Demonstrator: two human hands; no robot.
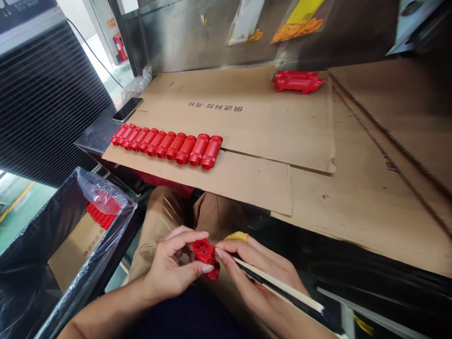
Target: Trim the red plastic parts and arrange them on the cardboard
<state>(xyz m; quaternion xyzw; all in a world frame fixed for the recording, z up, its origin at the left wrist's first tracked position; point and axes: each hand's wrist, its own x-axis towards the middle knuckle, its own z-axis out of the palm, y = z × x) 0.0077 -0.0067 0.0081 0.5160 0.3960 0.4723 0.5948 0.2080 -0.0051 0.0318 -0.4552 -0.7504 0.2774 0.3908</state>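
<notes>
My left hand (178,263) grips a red plastic fitting (202,247) between thumb and fingers, above my lap. Its round, spoked end faces up. Close against it on the right, my right hand (261,268) pinches a slim cream stick-like tool (287,287) with a dark end. The tool slants down to the lower right; its working tip is hidden by my fingers. A yellow finger cot (237,236) covers one right finger. Beyond my hands, several red tubular fittings (212,152) lie side by side in a row on the cardboard (254,176).
A few more red parts (298,82) lie at the back of the bench. A phone (127,109) rests at the left end. Below left stands a plastic-lined bin (67,301) with red parts (102,214) inside. Bags with orange rings (298,29) hang on the metal back panel.
</notes>
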